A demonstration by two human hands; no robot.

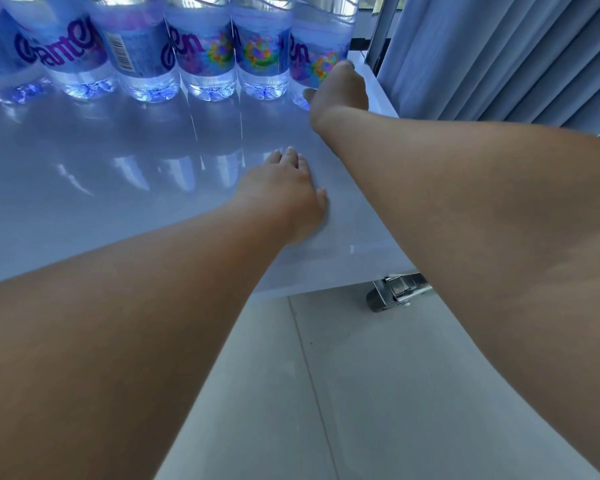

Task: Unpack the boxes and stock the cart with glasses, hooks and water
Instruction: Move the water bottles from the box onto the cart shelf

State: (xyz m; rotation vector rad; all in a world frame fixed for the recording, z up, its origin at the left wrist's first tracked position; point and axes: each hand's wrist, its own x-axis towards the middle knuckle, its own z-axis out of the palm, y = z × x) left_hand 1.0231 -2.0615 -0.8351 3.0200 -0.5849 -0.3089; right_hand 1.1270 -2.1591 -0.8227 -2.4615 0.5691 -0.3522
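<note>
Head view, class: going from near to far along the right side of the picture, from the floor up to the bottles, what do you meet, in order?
Floor tiles → cart wheel → shelf → left hand resting flat on the shelf → right hand gripping the last bottle in the row.

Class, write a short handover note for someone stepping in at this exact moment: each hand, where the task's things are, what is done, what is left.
Left hand: flat on the cart shelf, holding nothing.
Right hand: fingers around the rightmost bottle, at the shelf's right edge.
Done: a row of water bottles stands along the back of the shelf.
Left: set that last bottle in line. No glasses, hooks or boxes are in view.
</note>
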